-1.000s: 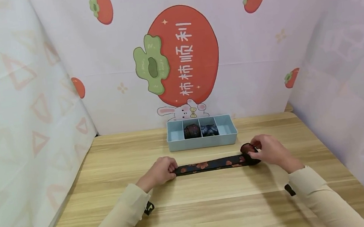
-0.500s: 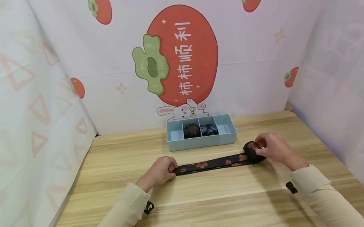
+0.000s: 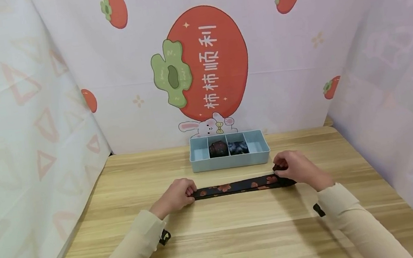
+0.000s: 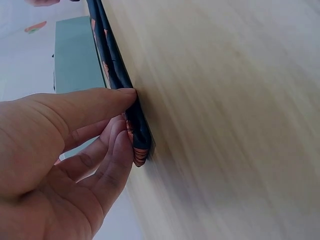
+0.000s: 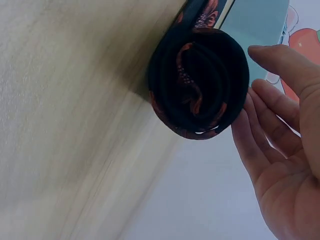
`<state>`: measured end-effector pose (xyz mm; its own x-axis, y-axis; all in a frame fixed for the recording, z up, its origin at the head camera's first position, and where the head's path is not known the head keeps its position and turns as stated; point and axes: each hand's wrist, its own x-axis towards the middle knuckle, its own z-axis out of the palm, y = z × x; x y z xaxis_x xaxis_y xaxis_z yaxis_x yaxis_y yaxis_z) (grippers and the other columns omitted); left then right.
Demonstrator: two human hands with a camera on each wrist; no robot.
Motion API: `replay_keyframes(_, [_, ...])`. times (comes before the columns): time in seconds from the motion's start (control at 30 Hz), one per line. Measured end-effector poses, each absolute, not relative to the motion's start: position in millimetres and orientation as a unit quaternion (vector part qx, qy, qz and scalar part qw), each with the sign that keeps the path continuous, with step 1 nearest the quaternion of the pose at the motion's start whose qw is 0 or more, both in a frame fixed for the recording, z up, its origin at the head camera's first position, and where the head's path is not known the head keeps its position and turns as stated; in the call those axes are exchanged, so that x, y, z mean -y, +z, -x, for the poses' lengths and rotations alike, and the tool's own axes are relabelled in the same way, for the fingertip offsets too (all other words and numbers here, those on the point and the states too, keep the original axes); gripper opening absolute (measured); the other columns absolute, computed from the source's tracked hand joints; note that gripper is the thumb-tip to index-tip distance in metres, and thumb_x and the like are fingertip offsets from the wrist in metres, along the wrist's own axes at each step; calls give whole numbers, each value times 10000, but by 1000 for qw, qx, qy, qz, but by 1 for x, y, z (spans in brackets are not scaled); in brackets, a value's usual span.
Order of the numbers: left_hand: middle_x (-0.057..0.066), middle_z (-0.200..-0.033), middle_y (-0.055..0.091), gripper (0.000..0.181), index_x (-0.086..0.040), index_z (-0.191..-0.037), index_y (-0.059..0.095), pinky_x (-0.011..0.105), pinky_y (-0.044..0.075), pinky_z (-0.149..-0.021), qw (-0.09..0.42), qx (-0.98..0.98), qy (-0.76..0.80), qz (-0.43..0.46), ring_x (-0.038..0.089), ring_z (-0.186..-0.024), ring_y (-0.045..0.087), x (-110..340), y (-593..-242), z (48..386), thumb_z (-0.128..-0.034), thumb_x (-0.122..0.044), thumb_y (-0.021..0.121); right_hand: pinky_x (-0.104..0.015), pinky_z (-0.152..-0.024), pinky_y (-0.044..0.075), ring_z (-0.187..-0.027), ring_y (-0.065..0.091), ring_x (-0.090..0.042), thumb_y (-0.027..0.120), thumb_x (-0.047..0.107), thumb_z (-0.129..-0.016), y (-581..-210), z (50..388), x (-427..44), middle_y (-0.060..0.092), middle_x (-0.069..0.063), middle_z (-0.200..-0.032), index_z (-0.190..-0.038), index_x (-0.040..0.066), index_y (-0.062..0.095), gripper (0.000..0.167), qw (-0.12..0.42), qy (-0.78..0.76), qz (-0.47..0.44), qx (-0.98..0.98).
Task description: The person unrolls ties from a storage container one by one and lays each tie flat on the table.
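A dark necktie (image 3: 236, 186) with orange flowers stretches across the table between both hands, its far right part wound into a roll. My left hand (image 3: 176, 196) pinches the tie's left end between thumb and fingers, as the left wrist view shows closely. At the roll (image 5: 200, 85), my right hand (image 3: 299, 170) holds the outer side, with curved fingers touching it and the thumb at its edge. From the head, the right hand covers much of the roll. Its spiral layers show in the right wrist view.
A light blue divided box (image 3: 230, 162) stands at the back of the wooden table (image 3: 221, 247). Its two middle compartments hold a dark red rolled tie (image 3: 218, 149) and a blue flowered one (image 3: 238, 147). Printed cloth (image 3: 283, 59) hangs behind and at both sides.
The right hand shifted a little right with the roll, then came back left over it. My left hand slid slightly left, still pinching the tie's end.
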<state>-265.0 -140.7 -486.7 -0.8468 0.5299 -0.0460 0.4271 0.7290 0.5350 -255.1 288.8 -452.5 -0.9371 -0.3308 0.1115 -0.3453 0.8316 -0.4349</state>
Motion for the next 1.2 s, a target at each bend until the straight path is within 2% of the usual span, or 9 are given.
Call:
replay_keyframes(0.4, [54, -948, 709, 180, -20, -1009, 734, 287, 586, -801, 94, -927, 260, -255, 118, -856, 631, 154, -483, 262, -865, 44, 820, -399, -730, 572, -789, 647, -202, 913, 187, -823, -462, 252, -286, 712, -96, -896, -957, 17, 721, 290, 54, 216, -161, 962])
replay_keyframes(0.57, [59, -945, 711, 174, -15, -1008, 734, 285, 588, -797, 93, -927, 258, -256, 120, -855, 636, 155, -482, 261, -868, 51, 814, -423, -737, 577, -803, 654, -229, 915, 165, -813, -463, 250, -292, 709, -120, -914, -970, -6, 714, 307, 61, 217, -152, 962])
replay_keyframes(0.87, [37, -944, 703, 170, -32, -1008, 735, 280, 578, -801, 101, -930, 255, -245, 105, -851, 618, 156, -483, 262, -875, 40, 813, -477, -788, 604, -847, 683, -255, 878, 165, -841, -459, 247, -305, 734, -146, -956, -1023, -28, 719, 309, 40, 227, -124, 965])
replay_keyframes(1.2, [38, -935, 702, 176, -32, -995, 734, 288, 583, -793, 99, -929, 256, -248, 110, -844, 619, 155, -484, 263, -863, 45, 821, -488, -795, 601, -885, 701, -285, 840, 186, -877, -455, 242, -317, 751, -156, -987, -1052, -21, 740, 289, 38, 230, -109, 966])
